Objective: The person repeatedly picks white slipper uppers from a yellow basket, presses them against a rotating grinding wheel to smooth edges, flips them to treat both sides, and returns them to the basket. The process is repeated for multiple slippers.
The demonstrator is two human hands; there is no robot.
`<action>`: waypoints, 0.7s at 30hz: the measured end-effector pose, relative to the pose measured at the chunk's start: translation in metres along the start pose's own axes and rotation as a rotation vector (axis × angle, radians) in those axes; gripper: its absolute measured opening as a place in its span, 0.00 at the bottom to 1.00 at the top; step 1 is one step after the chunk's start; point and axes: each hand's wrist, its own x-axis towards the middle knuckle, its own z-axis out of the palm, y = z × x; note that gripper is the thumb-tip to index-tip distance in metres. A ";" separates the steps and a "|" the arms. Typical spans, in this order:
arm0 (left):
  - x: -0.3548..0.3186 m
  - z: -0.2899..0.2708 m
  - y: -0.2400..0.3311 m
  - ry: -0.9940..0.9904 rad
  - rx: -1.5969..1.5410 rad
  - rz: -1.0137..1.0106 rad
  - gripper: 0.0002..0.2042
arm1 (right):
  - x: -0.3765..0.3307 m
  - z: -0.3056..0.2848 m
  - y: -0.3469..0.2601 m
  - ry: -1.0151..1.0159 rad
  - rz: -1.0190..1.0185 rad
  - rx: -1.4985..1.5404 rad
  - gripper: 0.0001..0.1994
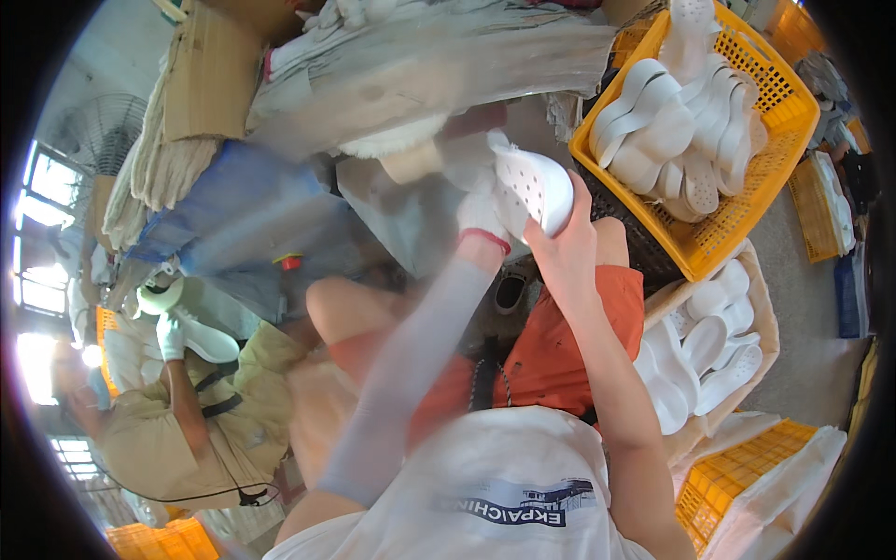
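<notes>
White perforated foam clog, centre of frame above your knees: your bare right hand grips it from below, fingers wrapped on its side; your gloved left hand presses its near edge, though blur hides how those fingers sit. Little open room: an orange plastic mesh crate of white soles crowds the upper right, a tan carton of white soles sits just below it. A brown cardboard flap occupies the upper left.

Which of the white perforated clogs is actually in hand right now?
The white clog raised in front of the person, gripped by the right hand and gloved left hand. The others lie stacked in the yellow basket.
</notes>
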 end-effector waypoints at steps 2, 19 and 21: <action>0.020 -0.002 -0.006 -0.016 0.099 -0.019 0.21 | 0.021 0.007 -0.001 0.042 0.030 0.002 0.40; 0.069 0.027 -0.084 0.097 -0.694 -0.062 0.23 | 0.074 0.040 -0.008 -0.086 0.037 -0.272 0.34; 0.049 0.023 -0.070 0.088 -1.350 -0.349 0.23 | 0.056 0.047 -0.001 -0.096 -0.017 -0.305 0.35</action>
